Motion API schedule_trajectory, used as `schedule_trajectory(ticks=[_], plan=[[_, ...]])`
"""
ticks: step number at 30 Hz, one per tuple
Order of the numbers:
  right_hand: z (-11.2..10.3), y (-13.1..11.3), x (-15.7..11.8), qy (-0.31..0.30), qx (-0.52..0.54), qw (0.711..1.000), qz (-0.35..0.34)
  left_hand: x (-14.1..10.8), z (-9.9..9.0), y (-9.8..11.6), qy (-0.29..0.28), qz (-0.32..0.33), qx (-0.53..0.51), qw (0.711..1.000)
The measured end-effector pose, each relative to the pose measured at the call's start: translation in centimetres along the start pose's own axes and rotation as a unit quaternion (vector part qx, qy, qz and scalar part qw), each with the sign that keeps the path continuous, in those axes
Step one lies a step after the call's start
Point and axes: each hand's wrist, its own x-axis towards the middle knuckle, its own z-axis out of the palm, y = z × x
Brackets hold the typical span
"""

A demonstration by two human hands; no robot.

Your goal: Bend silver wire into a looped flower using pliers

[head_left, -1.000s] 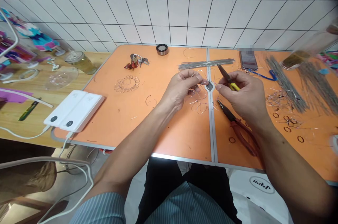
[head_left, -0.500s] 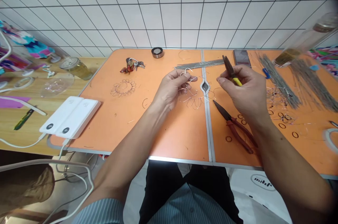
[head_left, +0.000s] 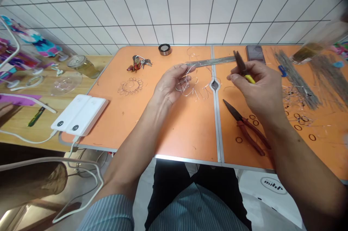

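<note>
My left hand (head_left: 172, 82) pinches a thin bent wire piece (head_left: 187, 87) with several curved loops above the orange table. In my right hand (head_left: 261, 82) is a pair of pliers (head_left: 240, 63) with yellow on the handle; its dark jaws point up and away from the wire. A second pair of pliers with red handles (head_left: 251, 133) lies on the table below my right hand. A straight bundle of wires (head_left: 214, 61) lies behind both hands. Left of my left hand rests a ring of looped wire (head_left: 130, 86).
Keys (head_left: 139, 63) and a round tape roll (head_left: 164, 49) are at the back. White power banks (head_left: 79, 115) sit at the left edge. On the right are a phone (head_left: 255, 54), wire bundles (head_left: 297, 78), small dark rings (head_left: 298, 127) and a glass jar (head_left: 307, 52).
My left hand has turned and loosened its fingers, and the wire piece has rotated with it. My right hand keeps the pliers at about the same spot. The camera view has shifted slightly.
</note>
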Motion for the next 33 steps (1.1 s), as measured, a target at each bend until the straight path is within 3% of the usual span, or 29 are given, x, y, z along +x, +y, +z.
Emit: schedule_trajectory(ticks=[4,7,9,13,16,21,23,25,29,33], plan=[[-0.3,0.3,0.4,-0.002,-0.018,1.000,-0.017,0.1,-1.8,3.1,0.036,0.053,-0.060,0.996],[-0.2,0.9,0.4,-0.118,-0.098,0.988,-0.004,0.2,-3.5,5.5,0.100,0.104,-0.069,0.987],[0.5,1.6,-0.2,-0.222,-0.159,0.962,-0.005,0.3,-4.3,6.2,0.134,0.117,-0.072,0.981],[2.7,2.6,-2.6,-0.359,-0.255,0.891,-0.109,0.6,-4.4,5.8,0.103,0.103,-0.091,0.985],[4.1,2.7,-4.1,-0.389,-0.306,0.846,-0.197,0.9,-3.8,4.7,0.077,0.105,-0.076,0.989],[4.8,2.2,-4.9,-0.412,-0.350,0.808,-0.235,0.9,-2.7,3.3,0.054,0.076,-0.061,0.994],[4.8,2.3,-4.8,-0.410,-0.339,0.812,-0.241,0.8,-2.3,3.0,0.045,0.049,-0.073,0.995],[4.6,2.5,-4.6,-0.377,-0.306,0.840,-0.242,0.6,-1.9,2.8,0.040,0.022,-0.091,0.995],[3.8,2.5,-4.1,-0.234,-0.230,0.916,-0.230,0.5,-1.1,2.4,0.036,-0.012,-0.119,0.992],[2.3,1.1,-3.5,-0.084,-0.167,0.954,-0.235,0.5,-0.5,1.5,0.023,-0.021,-0.111,0.993]])
